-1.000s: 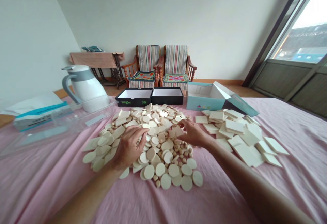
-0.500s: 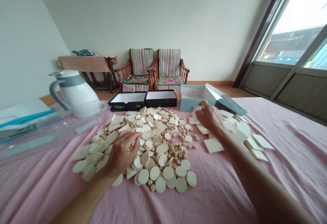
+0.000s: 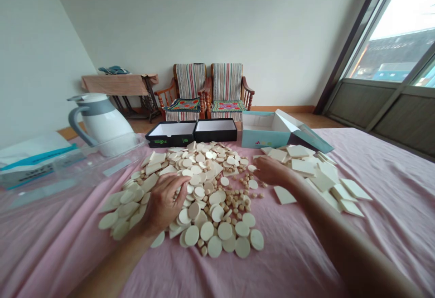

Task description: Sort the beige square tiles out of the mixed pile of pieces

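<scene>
Pale discs [image 3: 215, 247] lie heaped left of piled square tiles [image 3: 304, 167].

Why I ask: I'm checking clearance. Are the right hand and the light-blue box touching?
Apart. The head view shows pale squares in the gap between the right hand and the light-blue box.

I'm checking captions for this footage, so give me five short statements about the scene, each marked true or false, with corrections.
1. The left hand is over the heap of wooden pieces. True.
2. The right hand is inside the blue box. False: the right hand is on the near side of the blue box, between the heap and the tile pile.
3. In the picture, the jug stands left of the black boxes. True.
4. The tablecloth is green. False: the tablecloth is pink.
5. Two chairs stand beyond the black boxes. True.
</scene>
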`<state>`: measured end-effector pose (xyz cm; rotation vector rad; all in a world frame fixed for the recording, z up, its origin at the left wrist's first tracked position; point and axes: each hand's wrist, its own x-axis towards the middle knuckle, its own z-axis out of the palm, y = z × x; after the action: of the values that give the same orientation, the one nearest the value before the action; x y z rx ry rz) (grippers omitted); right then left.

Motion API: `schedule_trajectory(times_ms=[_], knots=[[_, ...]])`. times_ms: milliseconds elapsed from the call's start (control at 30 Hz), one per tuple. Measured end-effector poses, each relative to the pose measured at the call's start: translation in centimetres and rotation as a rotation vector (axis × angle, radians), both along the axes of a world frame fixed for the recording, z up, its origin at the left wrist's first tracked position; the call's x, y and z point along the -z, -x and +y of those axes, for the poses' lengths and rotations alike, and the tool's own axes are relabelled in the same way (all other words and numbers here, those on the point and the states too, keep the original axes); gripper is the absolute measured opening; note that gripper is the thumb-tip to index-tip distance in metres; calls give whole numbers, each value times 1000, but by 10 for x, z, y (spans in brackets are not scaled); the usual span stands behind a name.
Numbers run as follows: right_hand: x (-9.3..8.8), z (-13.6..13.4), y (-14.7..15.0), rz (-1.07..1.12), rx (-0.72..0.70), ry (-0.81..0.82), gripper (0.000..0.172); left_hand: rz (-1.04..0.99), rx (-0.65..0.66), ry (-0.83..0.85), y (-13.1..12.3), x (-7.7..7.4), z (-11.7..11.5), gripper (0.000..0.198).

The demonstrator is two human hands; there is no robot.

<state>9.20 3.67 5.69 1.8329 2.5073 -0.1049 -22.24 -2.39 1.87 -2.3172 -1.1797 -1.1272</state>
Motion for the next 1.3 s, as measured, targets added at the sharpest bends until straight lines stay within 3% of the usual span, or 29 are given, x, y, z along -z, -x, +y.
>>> schedule_trajectory(times_ms=[167,400,567,767,867,1000,1167,1300], knots=[[23,-9,20,-45,-71,34,27,9,4,-1,-1,0,0,15],[0,-10,17,104,-158,49,34,4,12,-17,-2,-2,-1,14],[6,-11,8,-106,-55,53,29,-2,8,-14,-2,-2,-1,15],[3,-13,15,-16,-154,132,25,3,11,1,-1,1,1,15],[4,-2,13,102,-106,25,31,-5,16,-5,-1,1,1,16],[25,15,0,44,56,-219,41,-8,7,-9,-1,0,-1,15],[50,29,-12,-1,-26,-199,43,-9,8,-3,-2,0,-1,16],[52,32,-20,-49,68,-251,37,-12,17,-13,-2,0,0,16]])
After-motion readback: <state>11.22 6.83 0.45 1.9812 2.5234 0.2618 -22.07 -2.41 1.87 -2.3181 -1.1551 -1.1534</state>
